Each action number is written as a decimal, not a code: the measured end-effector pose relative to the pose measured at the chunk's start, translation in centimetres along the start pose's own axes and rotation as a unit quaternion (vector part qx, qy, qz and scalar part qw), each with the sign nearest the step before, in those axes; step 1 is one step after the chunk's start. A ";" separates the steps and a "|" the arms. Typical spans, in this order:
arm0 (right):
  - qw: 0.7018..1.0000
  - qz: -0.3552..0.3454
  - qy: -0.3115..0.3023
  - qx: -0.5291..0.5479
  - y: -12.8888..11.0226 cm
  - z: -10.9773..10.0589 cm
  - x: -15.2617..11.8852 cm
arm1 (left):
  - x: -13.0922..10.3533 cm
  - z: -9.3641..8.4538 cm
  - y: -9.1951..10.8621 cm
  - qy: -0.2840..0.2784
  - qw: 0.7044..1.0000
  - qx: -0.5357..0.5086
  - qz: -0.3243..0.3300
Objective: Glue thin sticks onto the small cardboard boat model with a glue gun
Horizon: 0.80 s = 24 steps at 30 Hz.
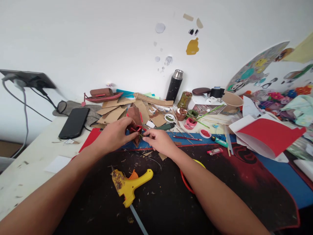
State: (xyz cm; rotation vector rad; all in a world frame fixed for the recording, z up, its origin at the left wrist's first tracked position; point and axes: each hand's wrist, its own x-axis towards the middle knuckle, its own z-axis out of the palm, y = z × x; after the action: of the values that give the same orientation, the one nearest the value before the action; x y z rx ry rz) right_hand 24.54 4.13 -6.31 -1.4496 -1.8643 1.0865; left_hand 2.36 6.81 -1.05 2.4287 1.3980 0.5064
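My left hand [117, 133] is closed around a small brown and red model boat [134, 115], its fingers covering much of the near side. The boat is held over the far edge of the dark mat [171, 202], its pointed end towards me. At the boat's right side, my right hand [158, 139] is closed in a pinch. A small, thin, dark greenish piece shows at its fingertips; its kind is unclear. Nearer to me, a yellow hot glue gun [133, 186] lies on the mat with a glue stick [138, 218] sticking out of its back.
Cardboard scraps [114, 111], another model boat [104, 95], a black thermos [174, 85] and paint pots [190, 123] stand along the wall. A black phone [74, 122] lies left. A utility knife [220, 141], lighter [214, 151] and red paper [271, 135] are right. My right forearm crosses a red-yellow ring [185, 181].
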 end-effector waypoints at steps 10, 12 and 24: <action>1.000 0.009 0.000 -0.003 -0.3 -0.1 -0.1 | 0.0 0.2 -0.2 0.003 1.000 0.003 0.015; 1.000 0.008 -0.001 -0.001 -0.3 -0.1 -0.1 | 0.0 0.1 -0.2 0.000 1.000 -0.001 0.014; 1.000 0.000 -0.005 0.002 0.0 0.0 0.0 | 0.0 0.2 -0.4 0.004 0.999 -0.036 0.012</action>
State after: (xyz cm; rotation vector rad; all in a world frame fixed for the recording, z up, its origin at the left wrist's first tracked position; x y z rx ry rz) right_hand 24.55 4.13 -6.27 -1.4448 -1.8684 1.0993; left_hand 2.18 7.01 -1.41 2.3913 1.3325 0.5632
